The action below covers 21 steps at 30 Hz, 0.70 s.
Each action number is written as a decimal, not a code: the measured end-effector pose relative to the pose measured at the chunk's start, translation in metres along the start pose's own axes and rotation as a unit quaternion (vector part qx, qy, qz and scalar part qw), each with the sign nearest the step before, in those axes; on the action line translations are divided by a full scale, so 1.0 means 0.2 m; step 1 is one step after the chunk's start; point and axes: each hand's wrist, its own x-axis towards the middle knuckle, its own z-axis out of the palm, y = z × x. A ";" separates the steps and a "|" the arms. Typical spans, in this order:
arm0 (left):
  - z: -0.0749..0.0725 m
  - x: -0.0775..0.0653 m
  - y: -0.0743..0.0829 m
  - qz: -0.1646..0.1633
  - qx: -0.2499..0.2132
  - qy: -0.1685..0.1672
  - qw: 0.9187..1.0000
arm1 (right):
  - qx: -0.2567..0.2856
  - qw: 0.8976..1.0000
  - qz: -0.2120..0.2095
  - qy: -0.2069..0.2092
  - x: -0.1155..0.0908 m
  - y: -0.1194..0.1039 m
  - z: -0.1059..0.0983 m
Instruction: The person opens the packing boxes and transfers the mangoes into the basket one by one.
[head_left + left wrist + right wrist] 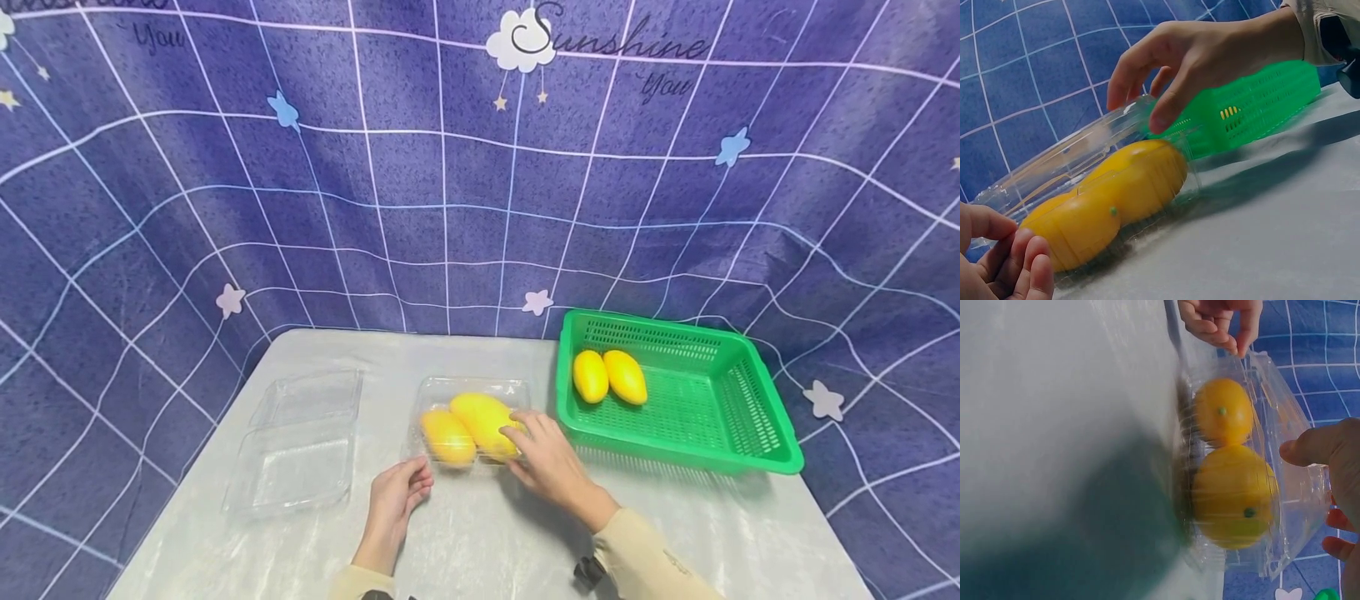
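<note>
A clear plastic clamshell container [472, 385] holds two yellow mangoes [1141, 178], side by side. Its lid [1294, 506] slants above the fruit, partly raised. My left hand [397, 496] is at the container's front left corner, thumb and forefinger pinching the rim. From the right, my right hand [551, 458] reaches over the lid. Its thumb lies on the near side of the lid and its bent fingers curve round the far side, as the left wrist view shows.
At the right stands a green perforated basket [678, 454] with two more mangoes [609, 377] at its left end. Another clear clamshell container [296, 467] lies opened out at the left of the grey-white table [450, 550]. A blue checked cloth [465, 233] hangs behind.
</note>
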 end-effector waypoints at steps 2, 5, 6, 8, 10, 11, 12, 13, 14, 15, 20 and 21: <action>0.00 0.00 0.00 0.000 0.000 -0.003 1.000 | -0.001 1.000 -0.004 -0.006 0.01 -0.01 0.00; 0.00 0.00 0.00 -0.003 0.001 -0.001 1.000 | -0.005 1.000 -0.017 -0.009 0.03 -0.01 0.01; 0.00 0.00 0.00 -0.004 0.001 0.001 1.000 | -0.006 1.000 -0.021 -0.010 0.03 -0.01 0.02; 0.00 0.00 0.00 -0.006 0.003 0.004 1.000 | -0.007 0.999 -0.029 -0.012 0.04 -0.02 0.03; 0.00 0.00 0.00 -0.006 0.003 0.004 1.000 | -0.007 0.999 -0.035 -0.015 0.06 -0.02 0.03; 0.00 0.00 0.00 -0.005 0.004 0.003 1.000 | -0.009 0.999 -0.038 -0.015 0.06 -0.02 0.04; 0.00 0.00 0.00 -0.004 0.004 0.002 1.000 | -0.009 0.999 -0.040 -0.016 0.07 -0.03 0.04; 0.00 0.00 0.00 -0.003 0.003 0.000 1.000 | -0.010 0.999 -0.043 -0.017 0.08 -0.03 0.04; 0.00 0.00 0.00 -0.002 0.003 -0.001 1.000 | -0.011 0.999 -0.045 -0.017 0.08 -0.03 0.05; 0.00 0.00 0.00 -0.001 0.001 -0.002 1.000 | -0.012 0.999 -0.046 -0.018 0.09 -0.03 0.05; 0.00 0.01 0.00 0.001 -0.007 -0.004 1.000 | -0.016 0.998 -0.046 -0.029 0.11 -0.04 0.06; 0.00 0.01 0.00 0.001 -0.008 -0.005 1.000 | -0.016 0.998 -0.046 -0.033 0.11 -0.05 0.07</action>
